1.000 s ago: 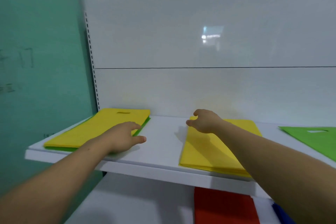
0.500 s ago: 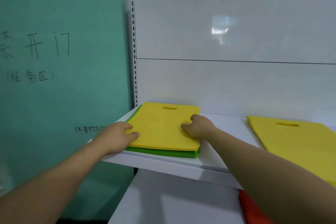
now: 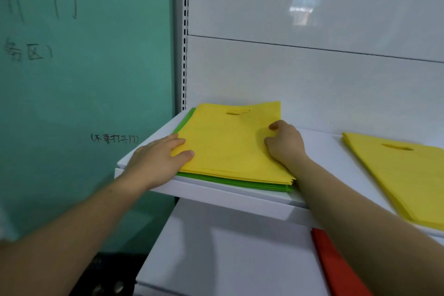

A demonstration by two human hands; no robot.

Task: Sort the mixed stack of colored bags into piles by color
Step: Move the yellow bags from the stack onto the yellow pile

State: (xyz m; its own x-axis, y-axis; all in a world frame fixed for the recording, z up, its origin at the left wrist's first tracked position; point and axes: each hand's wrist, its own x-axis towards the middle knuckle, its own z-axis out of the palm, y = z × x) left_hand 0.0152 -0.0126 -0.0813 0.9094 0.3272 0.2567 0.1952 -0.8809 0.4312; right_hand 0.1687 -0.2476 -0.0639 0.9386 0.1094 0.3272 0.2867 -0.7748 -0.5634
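Teal painted wall point(image 3: 84, 84) fills the far left, with dark handwritten characters on it, partly blurred. Next over is a white metal upright with a column of slots point(image 3: 184, 31), then glossy white back panels.

The white upper shelf point(image 3: 240, 196) carries the mixed stack of flat non-woven bags point(image 3: 230, 149) at its left end. It has yellow bags with a die-cut handle slot on top and green bags point(image 3: 240, 182) underneath. Green shows along the front edge and the left rear corner. The stack lies flat, handle end toward the back panel.

Left hand point(image 3: 157, 161): palm down at the stack's front-left corner, fingers nearly straight and together. The fingers lie against the left edge of the yellow layer and the thumb rests on top of it.

Right hand point(image 3: 286, 145): at the stack's right edge, knuckles up, fingers curled down onto the top yellow bag. I can't tell whether it's pinching a layer or just pressing, as the fingertips are hidden under the hand.

Further right on the same shelf, well apart from the stack, is a separate pile of yellow bags point(image 3: 403, 175), all one colour, slot toward the back and cut off by the frame edge.

Below is a white lower shelf point(image 3: 228, 259). A flat red bag point(image 3: 336, 269) lies at its right side, partly behind the right forearm.
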